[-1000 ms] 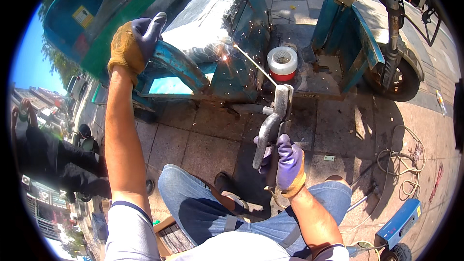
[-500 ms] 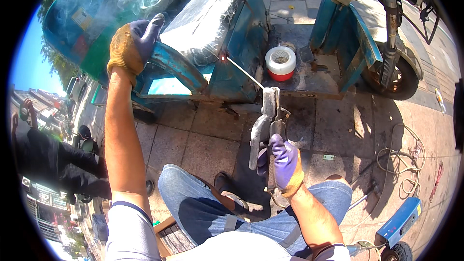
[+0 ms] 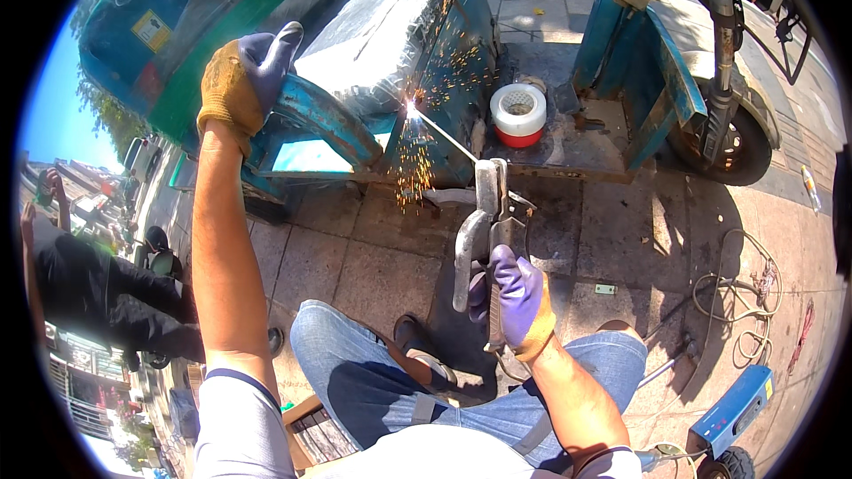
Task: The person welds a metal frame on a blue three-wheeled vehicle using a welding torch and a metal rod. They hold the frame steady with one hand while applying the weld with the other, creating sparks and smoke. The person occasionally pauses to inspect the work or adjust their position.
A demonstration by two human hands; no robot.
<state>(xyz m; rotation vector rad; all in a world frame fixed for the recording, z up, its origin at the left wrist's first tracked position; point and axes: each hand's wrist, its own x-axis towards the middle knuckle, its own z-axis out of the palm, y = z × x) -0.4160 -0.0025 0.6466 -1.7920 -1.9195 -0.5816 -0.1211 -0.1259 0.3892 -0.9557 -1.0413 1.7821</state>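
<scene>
My right hand (image 3: 524,302), in a purple and yellow work glove, is closed round the handle of a welding electrode holder (image 3: 488,204). The thin white welding rod (image 3: 453,140) clamped in its jaws slants up to the left. Its tip meets the rusty side of a blue three-wheeler's seat box (image 3: 457,80), where a bright arc glows and orange sparks (image 3: 413,168) spray out. My left hand (image 3: 244,80), gloved alike, grips the upper end of a curved blue metal guard (image 3: 328,120) beside the plastic-wrapped seat (image 3: 377,27); its thumb sticks up.
Tape rolls (image 3: 517,115), white over red, stand on the vehicle's footboard, right of the arc. A blue welding machine (image 3: 735,412) sits at lower right, near a coiled cable (image 3: 745,302) on the paving. Someone in black trousers (image 3: 106,288) is at the left.
A bright arc and flying sparks have appeared at the rod's tip. The smoke over the vehicle has thinned. My right hand has shifted slightly left; my left keeps its grip.
</scene>
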